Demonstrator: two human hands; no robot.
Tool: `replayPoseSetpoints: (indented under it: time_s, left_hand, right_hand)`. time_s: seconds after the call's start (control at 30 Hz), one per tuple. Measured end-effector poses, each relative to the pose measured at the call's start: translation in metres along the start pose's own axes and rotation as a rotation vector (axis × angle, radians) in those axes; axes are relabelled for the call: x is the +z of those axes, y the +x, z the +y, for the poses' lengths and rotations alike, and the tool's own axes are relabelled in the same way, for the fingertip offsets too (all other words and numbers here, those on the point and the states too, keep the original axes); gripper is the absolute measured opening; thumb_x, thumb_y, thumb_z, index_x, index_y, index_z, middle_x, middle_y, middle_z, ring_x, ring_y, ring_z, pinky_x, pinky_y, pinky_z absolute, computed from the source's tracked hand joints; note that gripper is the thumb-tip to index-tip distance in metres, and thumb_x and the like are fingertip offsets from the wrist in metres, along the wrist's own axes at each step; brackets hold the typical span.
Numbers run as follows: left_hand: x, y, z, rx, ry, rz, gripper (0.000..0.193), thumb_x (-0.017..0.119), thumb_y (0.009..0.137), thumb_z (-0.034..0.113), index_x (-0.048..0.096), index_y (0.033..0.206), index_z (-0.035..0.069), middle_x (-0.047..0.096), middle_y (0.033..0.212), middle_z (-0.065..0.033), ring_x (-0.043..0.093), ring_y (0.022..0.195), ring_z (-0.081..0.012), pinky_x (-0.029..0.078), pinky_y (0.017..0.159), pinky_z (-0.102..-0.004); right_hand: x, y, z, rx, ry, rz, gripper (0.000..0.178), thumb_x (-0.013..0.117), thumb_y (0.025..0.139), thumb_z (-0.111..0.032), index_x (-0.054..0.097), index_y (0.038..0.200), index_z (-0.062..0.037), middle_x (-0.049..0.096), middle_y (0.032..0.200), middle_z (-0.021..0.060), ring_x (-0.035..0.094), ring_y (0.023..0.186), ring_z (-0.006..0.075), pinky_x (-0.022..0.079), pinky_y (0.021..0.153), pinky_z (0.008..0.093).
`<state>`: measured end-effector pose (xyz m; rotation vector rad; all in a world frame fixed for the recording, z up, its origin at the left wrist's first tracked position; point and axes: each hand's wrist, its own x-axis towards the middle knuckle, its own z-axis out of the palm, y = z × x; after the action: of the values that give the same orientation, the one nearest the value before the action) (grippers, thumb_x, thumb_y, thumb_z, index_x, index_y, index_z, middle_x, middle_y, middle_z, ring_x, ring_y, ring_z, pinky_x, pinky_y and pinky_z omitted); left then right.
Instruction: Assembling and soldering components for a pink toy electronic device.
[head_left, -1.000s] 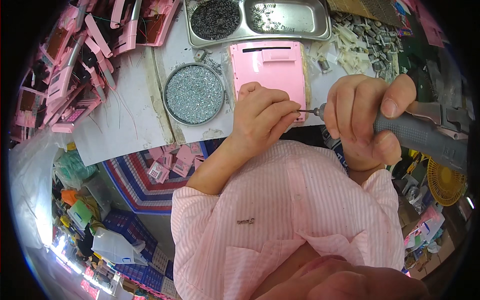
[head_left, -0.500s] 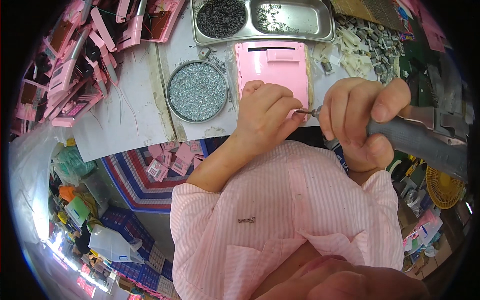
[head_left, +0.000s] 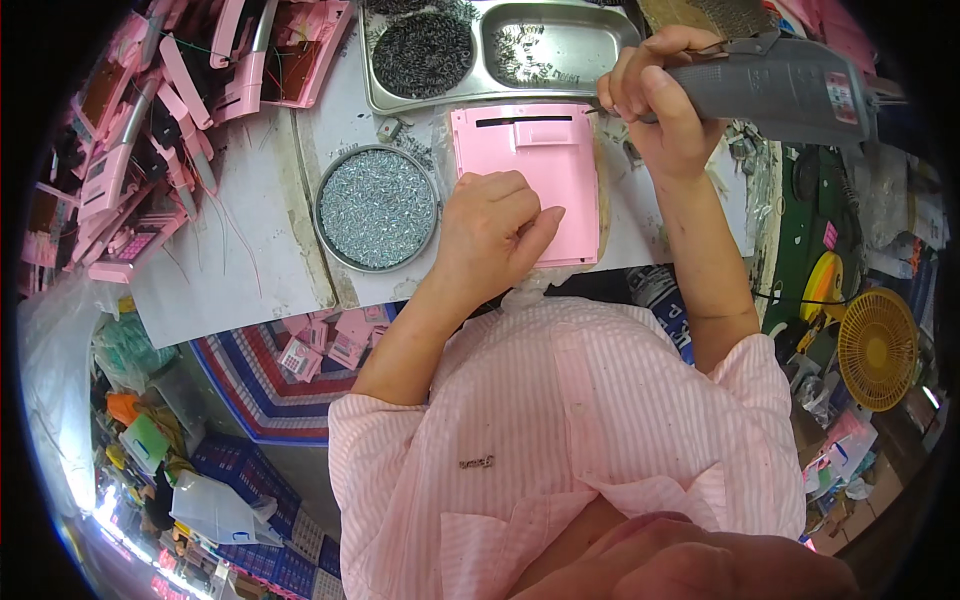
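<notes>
On the table in front of me lies a pink plastic casing (head_left: 570, 215), with a dark slot along its far edge. My left hand (head_left: 495, 225) rests over its left side, fingers curled in; whatever they may hold is hidden. My right hand (head_left: 665, 105) is wrapped round a grey electric screwdriver (head_left: 770, 92), held nearly level. The thin bit points left, its tip by the casing's far right corner; whether it touches a screw there I cannot tell. Left of the casing stands a round dish of small silvery screws (head_left: 378, 208).
A two-part steel tray (head_left: 625, 35) behind the casing contains small dark metal pieces (head_left: 425, 55). Pink casings with wires (head_left: 130, 140) are heaped at the far left. Below the table edge sits a striped basket (head_left: 235, 375) with pink parts. A yellow fan (head_left: 878, 350) stands at right.
My right hand has carried the screwdriver from the casing's near right corner to its far right corner. My left hand has drawn back left from the bit, its fingers curled.
</notes>
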<state>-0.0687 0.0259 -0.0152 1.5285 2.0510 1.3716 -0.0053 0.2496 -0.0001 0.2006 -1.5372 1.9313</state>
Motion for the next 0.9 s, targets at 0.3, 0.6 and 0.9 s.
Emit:
replayPoseSetpoints:
  time_s: [0.3, 0.6, 0.9]
  left_hand:
    - [-0.001, 0.0, 0.0, -0.012, -0.051, 0.007, 0.013, 0.076, 0.079, 0.007, 0.064, 0.082, 0.006, 0.066, 0.084, -0.0058, 0.063, 0.074, -0.0249, 0.044, 0.068, -0.036]
    - [0.0, -0.001, 0.002, 0.025, -0.031, 0.176, 0.015, 0.074, 0.078, 0.0, 0.068, 0.091, 0.006, 0.071, 0.091, -0.0052, 0.066, 0.077, -0.0235, 0.046, 0.074, -0.0331]
    - [-0.014, -0.013, -0.007, 0.06, 0.07, 0.305, 0.02, 0.077, 0.073, 0.001, 0.068, 0.089, 0.009, 0.07, 0.085, -0.002, 0.063, 0.072, -0.0198, 0.043, 0.073, -0.0327]
  right_hand:
    - [0.002, -0.002, 0.013, 0.053, -0.1, -0.046, 0.018, 0.055, 0.094, -0.002, 0.047, 0.111, -0.0055, 0.046, 0.068, 0.006, 0.043, 0.059, 0.014, 0.043, 0.056, 0.0342]
    - [0.067, 0.011, -0.056, 0.098, 0.186, -0.203, 0.034, 0.067, 0.096, -0.024, 0.05, 0.123, -0.0124, 0.047, 0.061, -0.0021, 0.045, 0.053, 0.0115, 0.043, 0.05, 0.0279]
    - [0.093, 0.004, -0.04, 0.167, 0.176, -0.247, 0.032, 0.068, 0.097, -0.027, 0.049, 0.12, -0.0141, 0.048, 0.062, -0.0028, 0.046, 0.054, 0.0102, 0.043, 0.05, 0.0262]
